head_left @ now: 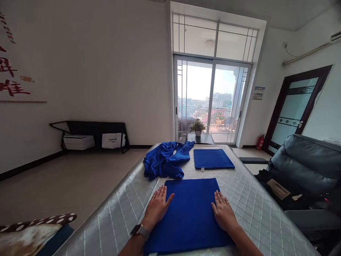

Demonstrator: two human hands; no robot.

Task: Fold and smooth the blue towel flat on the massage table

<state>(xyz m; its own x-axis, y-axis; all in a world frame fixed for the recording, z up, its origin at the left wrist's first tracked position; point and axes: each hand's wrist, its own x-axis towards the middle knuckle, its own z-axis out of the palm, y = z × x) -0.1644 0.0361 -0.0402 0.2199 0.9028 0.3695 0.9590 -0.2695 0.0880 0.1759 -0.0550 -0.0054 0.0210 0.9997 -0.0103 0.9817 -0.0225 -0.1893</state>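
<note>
On the mattress point(117, 213), left hand point(156, 207) and right hand point(222, 210) lie flat, clamping nothing, apparently keeping the nearer blue cloth point(191, 215) smooth.

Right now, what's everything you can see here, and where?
Near flat cloth: 1, blue, between the hands
Far flat cloth: 1, blue, beyond it
Crumpled cloth: 1, blue, left of far cloth
Mattress: 1, silvery, beneath the cloths
Plant: 1, green, beyond mattress
Sliding door: 1, pale-framed, far wall
Glass door: 1, dark-framed, right wall
Fire extinguisher: 1, red, beside glass door
Armchair: 1, dark grey, right of mattress
Stand: 1, black, left, against wall
Packages: 2, white, by stand
Bundle: 1, brown-and-white, lower left
Wall hanging: 1, red-lettered, far left
Watch: 1, dark, left wrist
Left hand: 1, bare, on near cloth's left edge
Right hand: 1, bare, on near cloth's right edge
</note>
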